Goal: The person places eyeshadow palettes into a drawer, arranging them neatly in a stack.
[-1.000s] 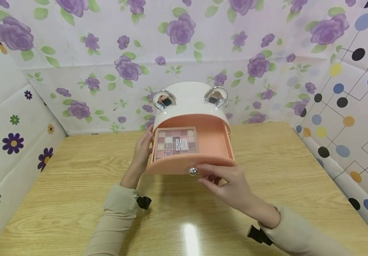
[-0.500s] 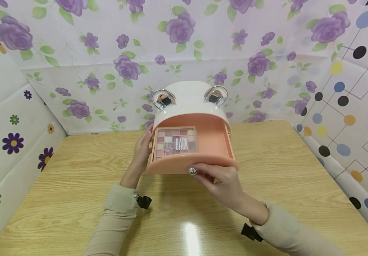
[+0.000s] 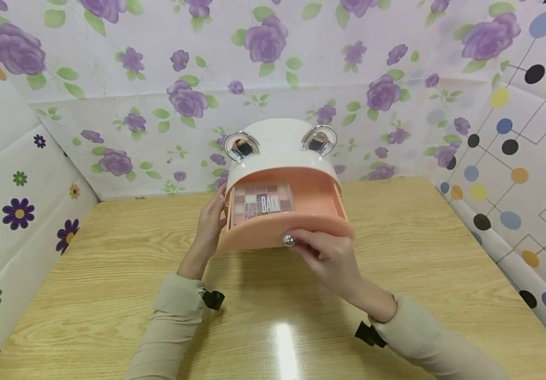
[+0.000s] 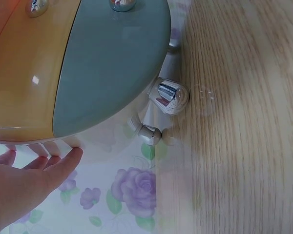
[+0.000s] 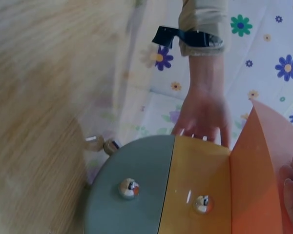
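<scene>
A white storage box [image 3: 279, 145] with two silver ring-shaped ears stands on the table, its peach top drawer [image 3: 249, 236] pulled out. Inside that drawer, on the left, lies an eyeshadow palette [image 3: 258, 203] with a clear lid marked "BACK". My right hand [image 3: 333, 261] pinches the drawer's round silver knob [image 3: 289, 240] between thumb and fingers. Against the box's left side rests my left hand [image 3: 209, 227], its fingers fairly straight and partly hidden behind the box. Below, a yellow drawer [image 4: 31, 83] and a grey-green drawer [image 4: 112, 63] are closed in the left wrist view.
The wooden table [image 3: 111, 295] spreads around the box. Small silver feet [image 4: 171, 96] hold the box up. Floral cloth [image 3: 135, 148] hangs close behind, and a dotted cloth [image 3: 505, 158] stands along the right side.
My right hand has closed on the knob and pushed the peach drawer a little way in, the palette moving with it. My left hand stays against the box.
</scene>
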`<state>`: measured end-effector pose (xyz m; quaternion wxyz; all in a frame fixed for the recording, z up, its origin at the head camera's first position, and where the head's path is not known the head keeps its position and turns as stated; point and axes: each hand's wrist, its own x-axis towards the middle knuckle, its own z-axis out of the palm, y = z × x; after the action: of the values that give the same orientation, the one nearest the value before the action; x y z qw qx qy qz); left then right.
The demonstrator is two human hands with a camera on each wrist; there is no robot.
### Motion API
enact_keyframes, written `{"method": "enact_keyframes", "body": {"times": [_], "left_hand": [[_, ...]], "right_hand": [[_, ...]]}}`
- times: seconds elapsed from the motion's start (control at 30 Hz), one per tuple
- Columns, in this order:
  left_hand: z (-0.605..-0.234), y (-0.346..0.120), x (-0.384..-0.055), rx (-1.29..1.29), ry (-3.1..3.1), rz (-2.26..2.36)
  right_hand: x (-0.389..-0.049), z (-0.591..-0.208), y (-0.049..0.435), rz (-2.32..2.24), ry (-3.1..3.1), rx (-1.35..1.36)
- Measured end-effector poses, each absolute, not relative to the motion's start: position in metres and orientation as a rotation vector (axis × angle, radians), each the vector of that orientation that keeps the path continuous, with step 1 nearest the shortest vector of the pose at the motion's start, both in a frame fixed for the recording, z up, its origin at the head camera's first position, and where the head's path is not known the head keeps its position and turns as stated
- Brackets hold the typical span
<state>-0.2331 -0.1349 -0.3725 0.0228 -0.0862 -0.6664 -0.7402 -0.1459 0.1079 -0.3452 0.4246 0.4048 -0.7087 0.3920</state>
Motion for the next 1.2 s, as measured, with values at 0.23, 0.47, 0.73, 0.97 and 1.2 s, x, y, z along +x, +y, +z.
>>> {"method": "enact_keyframes", "body": {"times": [0.23,0.47,0.73,0.97,1.2], "left_hand": [[-0.374,-0.137,-0.233,-0.343,-2.072,-2.269],[-0.375,-0.138,-0.233,-0.370,-2.048,-2.278],[-0.377,-0.139,-0.233,-0.346,-2.101,-2.229],[-0.376,-0.139,-0.232,-0.340,-2.100,-2.260],[-0.376,-0.138,-0.233,-0.296,-2.141,-2.240]], "right_hand": [[-0.158,-0.342,0.109,1.018,-1.805,0.970],[-0.167,-0.337,0.108,1.028,-1.865,0.942],[-0.178,-0.334,0.106,1.158,-1.923,0.917],[-0.183,-0.330,0.105,1.191,-1.963,0.881],[-0.191,-0.329,0.103,1.251,-1.972,0.860]]}}
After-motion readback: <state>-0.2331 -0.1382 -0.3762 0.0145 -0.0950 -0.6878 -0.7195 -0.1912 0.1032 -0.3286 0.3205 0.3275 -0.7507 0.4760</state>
